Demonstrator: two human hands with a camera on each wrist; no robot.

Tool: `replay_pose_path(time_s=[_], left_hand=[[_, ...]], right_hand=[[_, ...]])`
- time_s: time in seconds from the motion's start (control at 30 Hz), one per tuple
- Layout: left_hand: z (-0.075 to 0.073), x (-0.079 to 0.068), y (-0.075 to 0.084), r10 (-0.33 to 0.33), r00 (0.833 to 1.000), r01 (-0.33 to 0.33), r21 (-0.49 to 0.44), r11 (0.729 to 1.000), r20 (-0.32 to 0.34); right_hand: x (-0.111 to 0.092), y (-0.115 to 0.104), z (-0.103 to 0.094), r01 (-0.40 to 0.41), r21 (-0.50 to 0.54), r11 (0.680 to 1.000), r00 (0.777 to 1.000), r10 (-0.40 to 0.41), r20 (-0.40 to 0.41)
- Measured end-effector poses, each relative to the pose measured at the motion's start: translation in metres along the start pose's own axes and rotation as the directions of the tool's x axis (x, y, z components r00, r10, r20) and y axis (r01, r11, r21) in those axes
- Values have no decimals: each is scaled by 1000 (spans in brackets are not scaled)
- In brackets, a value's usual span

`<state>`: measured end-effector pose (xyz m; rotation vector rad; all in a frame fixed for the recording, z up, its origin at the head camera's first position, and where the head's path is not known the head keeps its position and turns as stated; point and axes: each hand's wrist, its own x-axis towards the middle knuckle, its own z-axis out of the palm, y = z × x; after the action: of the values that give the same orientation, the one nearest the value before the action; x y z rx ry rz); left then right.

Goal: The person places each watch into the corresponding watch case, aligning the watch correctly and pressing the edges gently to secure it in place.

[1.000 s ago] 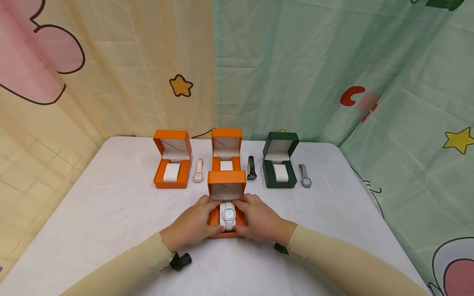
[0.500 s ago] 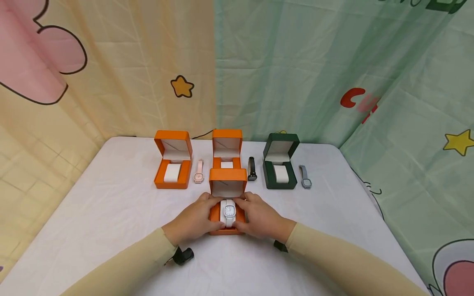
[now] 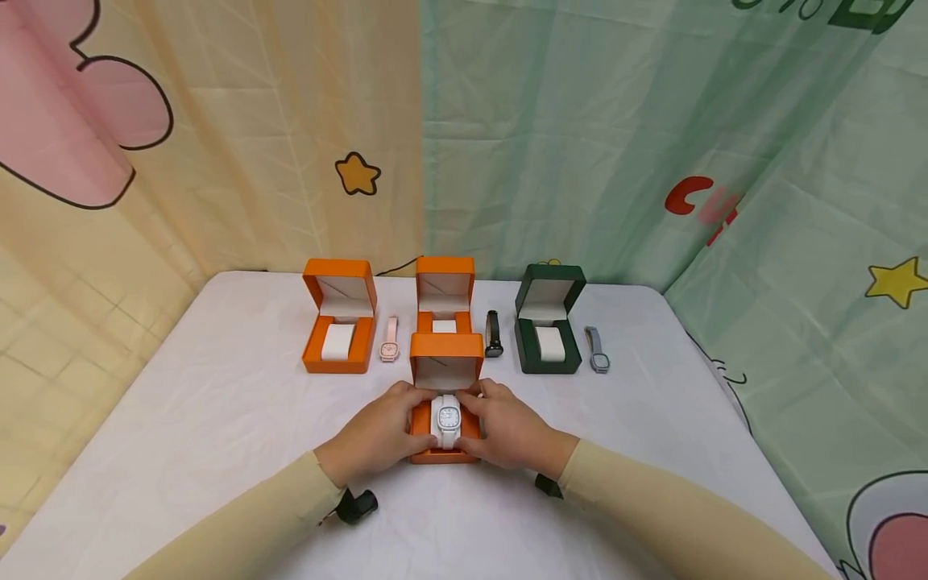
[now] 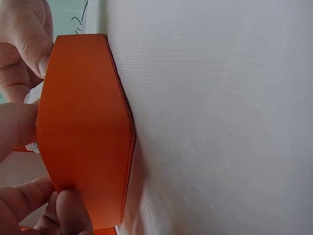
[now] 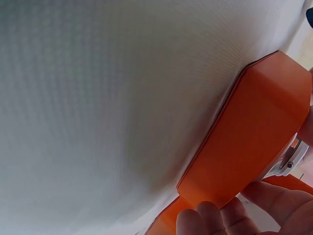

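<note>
Nearest on the white table (image 3: 217, 419), an open orange box (image 3: 444, 456) with a white watch (image 3: 447, 419) wrapped round its cushion. Watch face turned up, strap running near to far, long axis lined up with the box; lid (image 3: 445, 358) standing upright at the far edge. Left hand (image 3: 377, 439) curled against the left side of the box, right hand (image 3: 507, 435) against the right side, fingertips of both meeting the watch at the cushion. Both hands closed round the box and watch, not spread.

Seen from the left wrist: only the orange outer wall (image 4: 85, 132) of that box against the tablecloth, fingers (image 4: 29, 46) bent over its edges, a sliver of white strap beside them. Seen from the right wrist: the opposite wall (image 5: 249, 137), fingertips (image 5: 210, 218) hooked beneath it, and the metal rim of the watch (image 5: 291, 156) at the edge, a detail lost in the head view. Face and lid visible from the head view alone.

Beyond the held box, a second orange box (image 3: 444, 302) directly behind it, a black watch (image 3: 494, 333) just right of that. Left of the held box and farther back, a third orange box (image 3: 338, 316) with a pink watch (image 3: 390, 338) beside it. Right and farther back, a green box (image 3: 548, 317), a grey watch (image 3: 598, 349) just beside it.
</note>
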<state>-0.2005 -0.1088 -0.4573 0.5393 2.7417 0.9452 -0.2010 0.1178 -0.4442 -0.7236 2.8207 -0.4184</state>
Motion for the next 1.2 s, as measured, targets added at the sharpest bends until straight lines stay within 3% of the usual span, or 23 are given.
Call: replay_pose_path(time_s=[0.7, 1.2], left_hand=[[3, 0, 1, 8, 1000, -8, 12, 1000, -10], [0, -4, 3, -20, 1000, 20, 8, 1000, 18]], right_hand=[[1, 2, 0, 8, -21, 1000, 1000, -8, 8], [0, 0, 1, 0, -51, 999, 1000, 0, 2]])
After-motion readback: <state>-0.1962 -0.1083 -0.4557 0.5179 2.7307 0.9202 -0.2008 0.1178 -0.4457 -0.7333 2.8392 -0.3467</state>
